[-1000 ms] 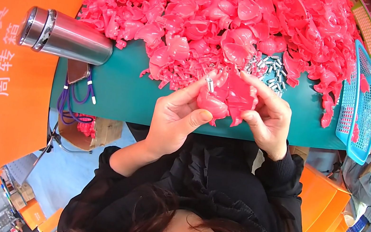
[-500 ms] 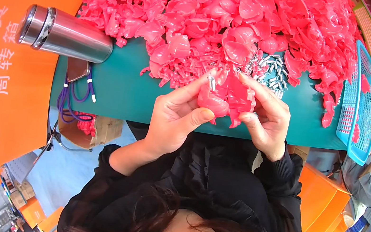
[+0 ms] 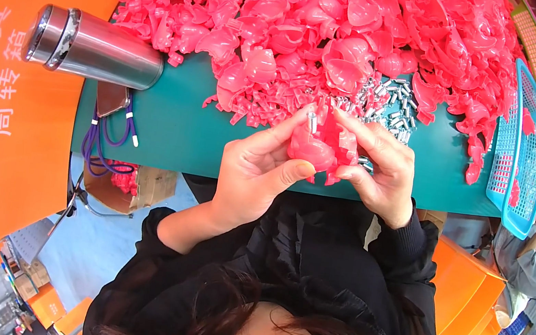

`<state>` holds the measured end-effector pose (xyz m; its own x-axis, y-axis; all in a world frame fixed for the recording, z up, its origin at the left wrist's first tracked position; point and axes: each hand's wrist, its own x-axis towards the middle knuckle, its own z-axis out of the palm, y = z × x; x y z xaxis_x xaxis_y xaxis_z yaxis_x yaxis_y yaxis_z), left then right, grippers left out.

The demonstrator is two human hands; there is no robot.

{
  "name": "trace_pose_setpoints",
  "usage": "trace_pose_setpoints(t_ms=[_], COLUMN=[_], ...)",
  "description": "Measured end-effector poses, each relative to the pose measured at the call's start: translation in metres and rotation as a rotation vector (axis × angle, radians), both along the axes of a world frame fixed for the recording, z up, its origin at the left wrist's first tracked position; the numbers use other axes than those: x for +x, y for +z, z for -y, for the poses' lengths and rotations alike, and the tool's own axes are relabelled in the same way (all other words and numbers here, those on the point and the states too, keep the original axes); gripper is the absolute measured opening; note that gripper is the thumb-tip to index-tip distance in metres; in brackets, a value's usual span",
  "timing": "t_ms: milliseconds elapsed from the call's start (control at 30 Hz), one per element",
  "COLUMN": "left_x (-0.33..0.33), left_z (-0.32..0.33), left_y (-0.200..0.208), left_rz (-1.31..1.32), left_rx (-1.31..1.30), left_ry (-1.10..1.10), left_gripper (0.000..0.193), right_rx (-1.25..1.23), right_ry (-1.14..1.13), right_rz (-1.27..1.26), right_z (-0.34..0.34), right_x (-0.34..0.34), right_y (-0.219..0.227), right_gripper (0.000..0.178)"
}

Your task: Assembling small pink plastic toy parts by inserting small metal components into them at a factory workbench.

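Note:
Above the near table edge, my left hand (image 3: 249, 175) is closed on a glossy pink plastic shell piece (image 3: 312, 150), thumb in front and fingers behind. A small silver metal cylinder (image 3: 312, 123) stands at the top of that piece, by my left fingertips. My right hand (image 3: 383, 174) pinches a second pink shell piece (image 3: 348, 153) between thumb and fingers. Both pieces are side by side and very close; I cannot tell whether they are joined. Just beyond my hands lie small pink plastic parts (image 3: 267, 106) and loose silver metal cylinders (image 3: 401, 111).
A large heap of pink shell pieces (image 3: 292, 5) covers the back of the green table (image 3: 196, 136). To the left lies a steel thermos (image 3: 115, 54), beside a purple cord (image 3: 121, 139) and an orange box (image 3: 30, 90). Blue plastic baskets (image 3: 528, 165) stand at the right edge.
My right hand has moved slightly left, bringing its shell piece closer to the left one. The gap between the two has narrowed. Some metal cylinders now show beside my right hand.

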<state>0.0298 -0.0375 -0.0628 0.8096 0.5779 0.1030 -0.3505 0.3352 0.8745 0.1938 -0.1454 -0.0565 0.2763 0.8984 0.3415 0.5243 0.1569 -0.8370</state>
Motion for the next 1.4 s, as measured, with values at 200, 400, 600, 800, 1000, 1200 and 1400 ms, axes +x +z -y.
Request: trace_pose_setpoints(t_ms=[200,400,600,800,1000,1200,1400], left_x=[0.0,-0.001,0.003,0.007,0.01,0.015,0.011], left_z=[0.002,0.001,0.006,0.001,0.002,-0.004,-0.028], left_y=[-0.002,-0.004,0.0,-0.001,-0.003,0.007,-0.014], left_rz=[-0.028,-0.074,-0.082,-0.178,-0.197,-0.21,-0.053], left_rx=[0.045,0.036,0.07,0.11,0.036,0.004,0.047], left_ry=[-0.012,-0.035,0.027,-0.018,-0.028,-0.106,-0.253], left_gripper=[0.06,0.057,0.058,0.059,0.057,0.058,0.072], right_rx=[-0.018,-0.027,-0.044,-0.076,-0.08,0.057,-0.055], right_ry=[-0.002,0.015,0.016,0.033,-0.061,-0.167,-0.024], right_rz=[0.076,0.014,0.034,0.104,0.232,0.27,-0.277], right_z=[-0.002,-0.003,-0.004,-0.003,-0.006,-0.01,0.006], right_x=[-0.001,-0.002,-0.003,-0.005,-0.014,-0.007,-0.007], right_y=[-0.002,-0.002,-0.003,-0.005,0.003,-0.008,-0.002], right_gripper=[0.067,0.061,0.061,0.064,0.084,0.07,0.071])
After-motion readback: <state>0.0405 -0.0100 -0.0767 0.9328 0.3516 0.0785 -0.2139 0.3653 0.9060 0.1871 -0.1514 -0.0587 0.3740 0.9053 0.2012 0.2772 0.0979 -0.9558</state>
